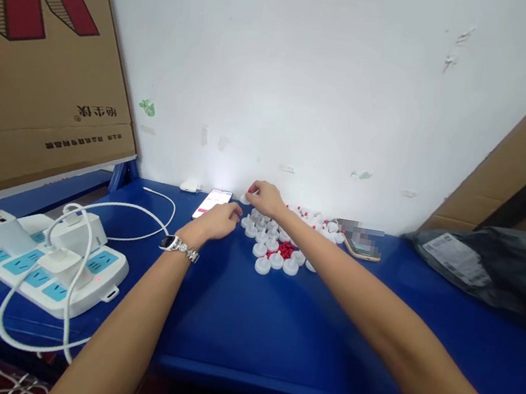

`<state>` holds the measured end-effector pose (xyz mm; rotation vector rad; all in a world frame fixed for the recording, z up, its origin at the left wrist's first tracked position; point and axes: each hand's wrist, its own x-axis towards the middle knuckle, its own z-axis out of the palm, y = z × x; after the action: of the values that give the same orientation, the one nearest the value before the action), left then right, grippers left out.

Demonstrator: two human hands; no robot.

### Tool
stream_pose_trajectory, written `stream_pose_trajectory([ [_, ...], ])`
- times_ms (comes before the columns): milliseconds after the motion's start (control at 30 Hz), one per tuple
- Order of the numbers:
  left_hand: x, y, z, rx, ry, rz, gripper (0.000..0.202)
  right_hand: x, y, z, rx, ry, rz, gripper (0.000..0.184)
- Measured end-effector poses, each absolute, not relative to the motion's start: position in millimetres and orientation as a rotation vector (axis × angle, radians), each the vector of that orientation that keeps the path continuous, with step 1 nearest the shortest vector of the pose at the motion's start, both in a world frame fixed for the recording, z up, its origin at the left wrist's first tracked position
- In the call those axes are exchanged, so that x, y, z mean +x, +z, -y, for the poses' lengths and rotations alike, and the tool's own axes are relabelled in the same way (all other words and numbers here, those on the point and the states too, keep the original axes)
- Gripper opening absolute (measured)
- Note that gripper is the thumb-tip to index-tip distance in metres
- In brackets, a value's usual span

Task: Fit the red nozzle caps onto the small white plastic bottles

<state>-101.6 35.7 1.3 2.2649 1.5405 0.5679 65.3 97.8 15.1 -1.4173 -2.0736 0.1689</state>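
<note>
Both my arms reach far across a blue table [232, 325]. My left hand [220, 218], with a metal watch [178, 246] on the wrist, rests near the table's back with its fingers curled; what it holds, if anything, I cannot make out. My right hand [265, 197] is pinched on a small white cap with a red part at the left edge of a cluster of white round caps [278, 246]. A heap of small red pieces [286, 250] lies among the caps.
A lit phone [213, 203] lies by the wall beside my left hand, and another phone [361, 246] lies right of the caps. A white power strip [47, 263] with chargers and cables sits front left. A dark plastic parcel [491, 266] lies right. Cardboard boxes [42, 42] flank the white wall.
</note>
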Motion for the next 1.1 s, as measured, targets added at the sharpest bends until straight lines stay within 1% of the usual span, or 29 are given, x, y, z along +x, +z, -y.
stream_pose_trajectory([
  [67, -96, 5, -33, 2.308, 0.697, -1.492, 0.028, 80, 19, -82, -1.278, 0.277, 1.978, 0.014],
  [133, -87, 10, -26, 2.358, 0.872, -1.424, 0.024, 97, 21, -60, -1.178, 0.343, 1.898, 0.013],
  [200, -74, 14, -15, 2.397, 1.024, -1.354, 0.027, 113, 20, -34, -1.134, 0.365, 1.871, 0.014],
  [267, -60, 15, -3, 2.430, 1.088, -1.292, 0.030, 128, 18, -8, -1.157, 0.356, 1.861, 0.015],
  [367, -37, 12, 13, 2.535, 0.998, -1.208, 0.034, 146, 13, 23, -1.188, 0.401, 1.847, 0.019],
  [433, -25, 10, 19, 2.650, 0.911, -1.164, 0.036, 154, 10, 36, -1.192, 0.418, 1.855, 0.018],
  [600, -10, 6, 21, 2.866, 0.848, -1.146, 0.037, 161, 9, 48, -1.151, 0.333, 1.862, 0.014],
  [733, -7, 7, 22, 2.806, 0.939, -1.129, 0.037, 159, 9, 52, -1.133, 0.260, 1.879, 0.012],
  [900, -2, 5, 24, 2.724, 1.017, -1.070, 0.035, 159, 12, 61, -1.078, 0.258, 1.860, 0.026],
  [1033, 5, 1, 24, 2.389, 1.173, -0.966, 0.040, 163, 17, 66, -1.117, 0.143, 2.041, 0.016],
  [1100, 10, -1, 25, 2.177, 1.233, -0.916, 0.044, 165, 19, 67, -1.140, 0.126, 2.108, 0.015],
])
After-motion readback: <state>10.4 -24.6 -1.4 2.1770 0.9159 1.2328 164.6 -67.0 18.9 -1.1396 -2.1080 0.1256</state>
